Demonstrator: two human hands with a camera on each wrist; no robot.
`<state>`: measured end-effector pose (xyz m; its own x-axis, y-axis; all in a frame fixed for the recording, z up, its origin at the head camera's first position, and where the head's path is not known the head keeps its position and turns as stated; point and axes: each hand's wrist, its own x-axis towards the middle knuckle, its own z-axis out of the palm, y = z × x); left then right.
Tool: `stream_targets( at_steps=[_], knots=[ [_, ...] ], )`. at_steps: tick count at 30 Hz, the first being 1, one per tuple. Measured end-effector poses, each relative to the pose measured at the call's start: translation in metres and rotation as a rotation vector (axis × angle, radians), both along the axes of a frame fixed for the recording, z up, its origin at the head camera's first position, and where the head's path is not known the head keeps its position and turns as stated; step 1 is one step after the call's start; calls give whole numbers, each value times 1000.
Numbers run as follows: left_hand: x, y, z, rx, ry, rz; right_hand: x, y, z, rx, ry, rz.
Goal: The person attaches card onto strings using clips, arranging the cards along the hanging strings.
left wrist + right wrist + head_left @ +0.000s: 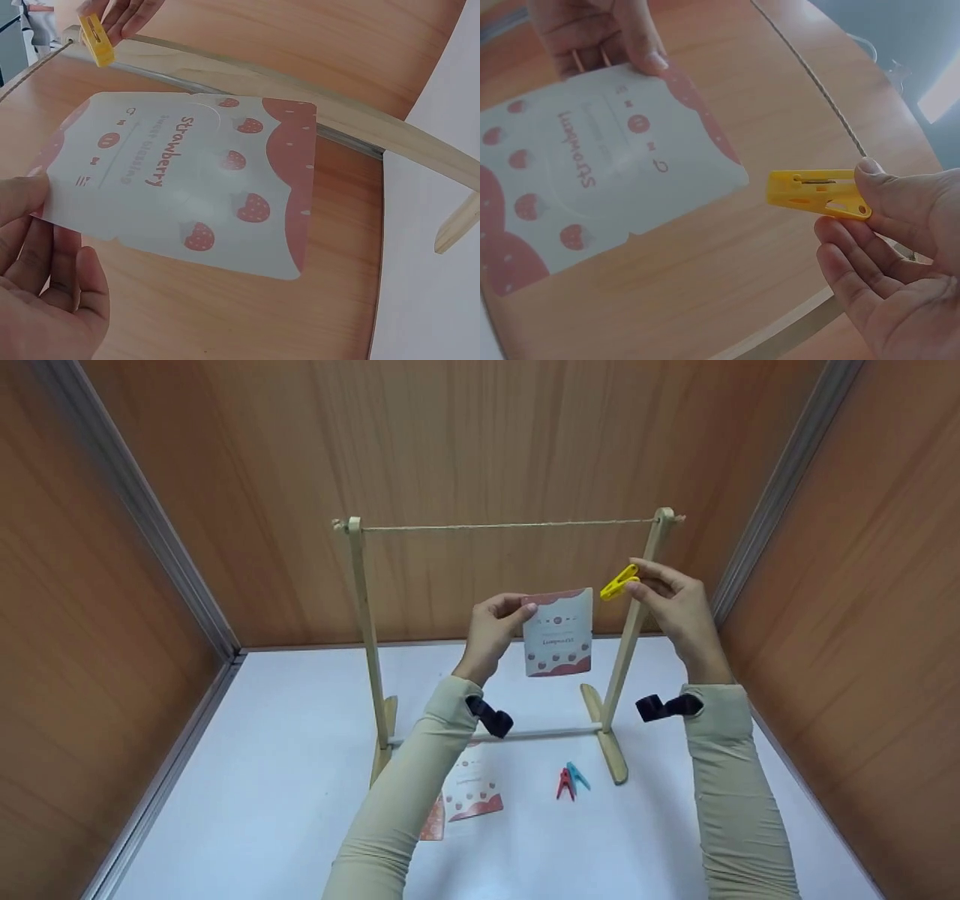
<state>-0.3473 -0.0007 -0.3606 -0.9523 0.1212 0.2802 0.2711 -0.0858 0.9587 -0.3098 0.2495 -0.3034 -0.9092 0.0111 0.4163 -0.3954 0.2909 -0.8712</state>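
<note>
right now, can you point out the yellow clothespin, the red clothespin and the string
Yellow clothespin (812,193): right wrist view, middle of its body
Red clothespin (565,778): head view, its middle, just above where the legs spread
String (508,525): head view, about midway between the two posts

Packet (180,187) close-up in both wrist views

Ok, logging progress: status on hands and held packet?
Left hand pinches strawberry packet. Right hand holds yellow clothespin. Packet unclipped, apart from rope. Nothing seen blocking.
</note>
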Motion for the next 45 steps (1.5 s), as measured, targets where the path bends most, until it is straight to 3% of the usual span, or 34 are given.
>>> stream_targets(
  at_steps=[9, 17, 22, 32, 45],
  knots=[
    [-6, 11, 17, 18, 48, -8, -2, 1, 23, -20, 46, 5],
    [-7, 13, 30, 39, 69, -19, -6, 1, 32, -23, 27, -41],
    [-7, 18, 37, 30, 80, -19, -8, 0, 39, -14, 66, -60],
    [-10, 26, 52, 71, 23, -7, -11, -6, 52, -55, 124, -90],
    [-14, 31, 64, 55, 31, 34, -12, -13, 62, -93, 126, -124]
  ],
)
